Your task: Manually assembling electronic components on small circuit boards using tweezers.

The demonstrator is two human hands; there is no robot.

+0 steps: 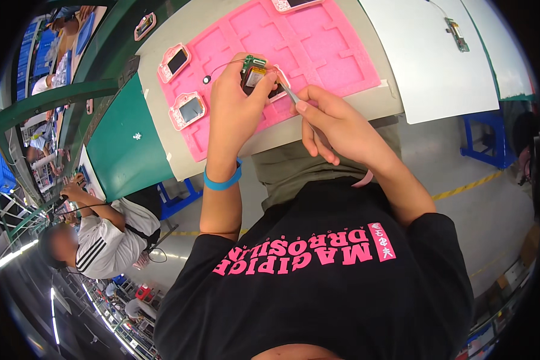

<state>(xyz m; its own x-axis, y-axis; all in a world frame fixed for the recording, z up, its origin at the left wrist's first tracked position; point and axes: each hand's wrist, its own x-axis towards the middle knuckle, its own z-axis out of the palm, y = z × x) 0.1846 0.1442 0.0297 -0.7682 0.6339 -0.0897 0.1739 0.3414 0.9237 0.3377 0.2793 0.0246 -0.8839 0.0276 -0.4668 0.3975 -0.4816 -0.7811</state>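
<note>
My left hand [237,99] is closed around a small pink-shelled electronic device [284,76] above the pink tray, thumb across its near side. A green circuit board [255,60] and a yellowish, battery-like block [255,75] show on the device. From the board a thin dark wire runs left to a small round black part [206,79]. In my right hand [336,123] is a pair of metal tweezers [290,93], pinched between thumb and index finger, its tip at the device's right side. The other right fingers are loosely curled. My fingers partly hide the device.
The pink foam tray [336,54] has moulded compartments. Pink-framed screen units [175,62] lie at its left and far edges. A board with a wire [456,35] rests on the white sheet [426,72] to the right. Another person [111,234] works at the left.
</note>
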